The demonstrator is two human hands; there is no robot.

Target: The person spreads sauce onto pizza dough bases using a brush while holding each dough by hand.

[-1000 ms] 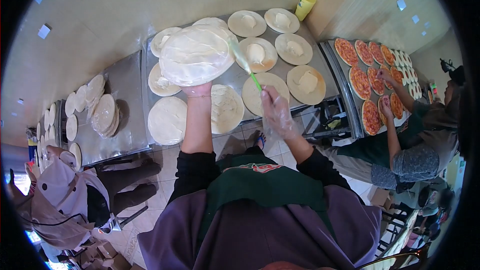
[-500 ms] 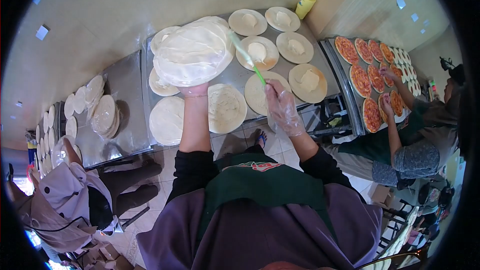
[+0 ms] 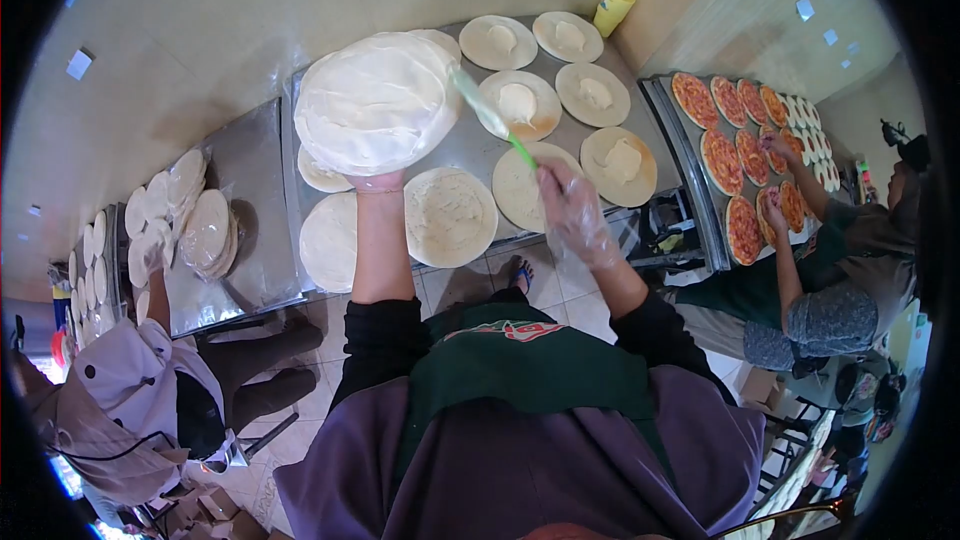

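My left hand (image 3: pixel 378 180) is under a large bowl of white cream (image 3: pixel 378 105), holding it up over the table; most of its fingers are hidden beneath. My right hand (image 3: pixel 572 202), in a clear plastic glove, is closed around the green handle of a spatula (image 3: pixel 490 112). The spatula's cream-coated blade points up and left, by the bowl's right rim. Below the bowl lies a flat round dough base (image 3: pixel 450 217) with a thinly smeared top. Another dough base (image 3: pixel 520 185) is partly behind my right hand. Several bases further right, such as this dough base (image 3: pixel 619 165), carry a dollop of cream.
The metal table (image 3: pixel 455 155) stands against the wall, with a yellow cup (image 3: pixel 614 8) in its far corner. On the right, a co-worker handles red-topped pizzas (image 3: pixel 721 160) on another table. To the left, a person reaches towards stacked dough bases (image 3: pixel 208 230), some bagged in plastic.
The bowl in my left hand has shifted slightly left. My right hand has moved a little to the right with the spatula. The person on the left has extended a hand onto the dough bases.
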